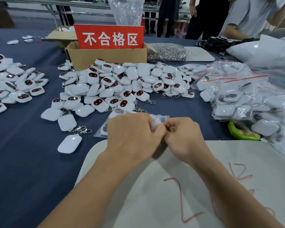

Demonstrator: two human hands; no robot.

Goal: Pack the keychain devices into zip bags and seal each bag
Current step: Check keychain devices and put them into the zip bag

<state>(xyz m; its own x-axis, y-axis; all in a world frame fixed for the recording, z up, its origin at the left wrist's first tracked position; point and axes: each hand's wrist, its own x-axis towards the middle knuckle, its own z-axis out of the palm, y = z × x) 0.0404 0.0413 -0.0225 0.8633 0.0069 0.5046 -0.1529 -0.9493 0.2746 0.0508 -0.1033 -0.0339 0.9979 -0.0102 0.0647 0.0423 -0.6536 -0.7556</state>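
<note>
Two hands meet over the near edge of the blue table (28, 162). My left hand (132, 135) and right hand (183, 137) both pinch a clear zip bag (156, 120), fingers closed on its edge. Loose keychain devices (122, 83) are heaped just beyond; bagged ones (240, 96) pile at right. Cardboard box (105, 57) stands far centre.

Your left hand (132, 134) covers most of zip bag (156, 120) (seal state unreadable); bagged device (104, 128) half hidden.
</note>
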